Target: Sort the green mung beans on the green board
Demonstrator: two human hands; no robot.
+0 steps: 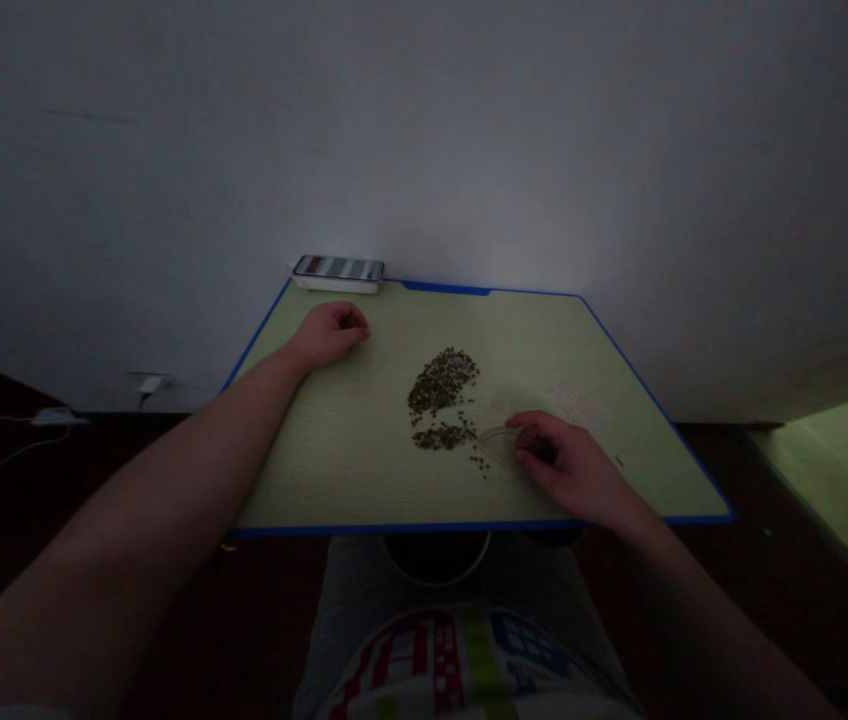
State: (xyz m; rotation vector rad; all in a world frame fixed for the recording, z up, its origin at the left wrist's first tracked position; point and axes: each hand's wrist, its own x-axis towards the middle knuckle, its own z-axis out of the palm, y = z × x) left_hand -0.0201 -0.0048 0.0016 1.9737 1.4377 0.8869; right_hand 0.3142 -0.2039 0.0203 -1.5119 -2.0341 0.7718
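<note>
**Seeds on the green bench, one hand on a clear scoop**

On the pale green bench (334, 450) with its blue edging, a loose heap of small dark seeds (441, 395) lies a little right of the middle, thick at the top and thinning toward the near side, with a few stray grains scattered off its lower right corner. The right hand (570, 465) rests on the bench just beside that lower corner, its grip closed around a small clear container (500, 443), held low and tipped so that its open side faces the heap. The container is faint in the dim light, so its exact shape is hard to tell; no seeds are plainly visible inside it. Holding it flat against the surface, mouth toward the grains, seems suited to sliding seeds in rather than picking them up one by one.

The left hand (330, 332) lies well apart from the heap, toward the far left corner of the bench, fingers curled together into a loose fist with nothing visible in it. Its placement reads as a brace, steadying the bench or the body while the other hand works.

At the far left edge, touching the wall (424, 130), a phone (338, 269) lies flat, clear of the seeds. Below the near edge of the bench a dark round bowl (435, 560) sits at the person's lap, partly hidden by the bench.
</note>
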